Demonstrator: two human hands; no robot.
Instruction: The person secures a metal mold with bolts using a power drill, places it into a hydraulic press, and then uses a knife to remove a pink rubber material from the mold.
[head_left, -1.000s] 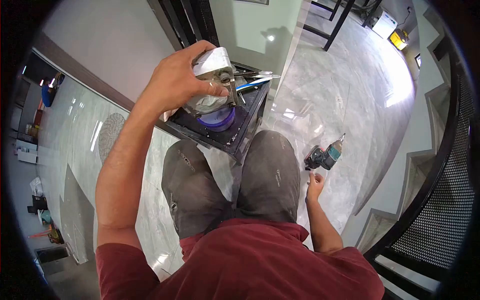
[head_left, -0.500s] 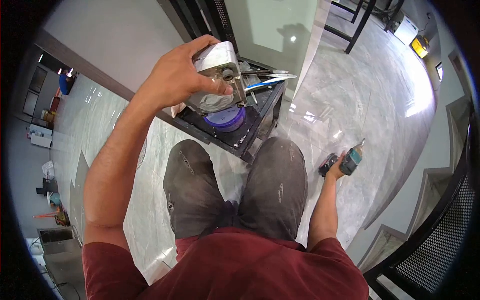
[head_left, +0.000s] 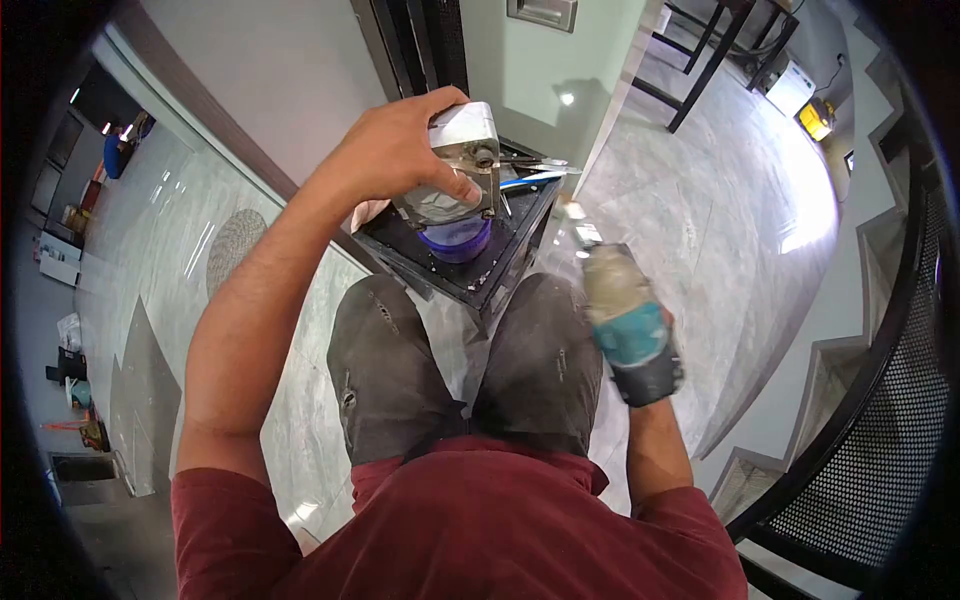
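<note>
My left hand (head_left: 400,155) is wrapped over a boxy piece with a white top and a dull metal front (head_left: 470,155), thumb across its face. A round dark fitting shows near the piece's upper right corner. This piece stands on a small black stand (head_left: 400,258), just behind a purple-rimmed round tub (head_left: 458,245). My right hand (head_left: 668,322), mostly hidden behind the tool, grips a teal and black cordless drill (head_left: 630,330). The drill is raised beside my right knee, blurred, its tip pointing up and left toward the stand.
Slim tools with blue and white handles (head_left: 535,180) lie on the stand's right side. A pale panel (head_left: 550,80) rises behind it. Black perforated railing (head_left: 865,480) and steps are at right. A person in blue (head_left: 112,155) is far off at left.
My right hand has lifted the drill from low on the right, bringing it up and inward toward the stand. My left hand keeps its hold on the boxy piece; the view has shifted slightly.
</note>
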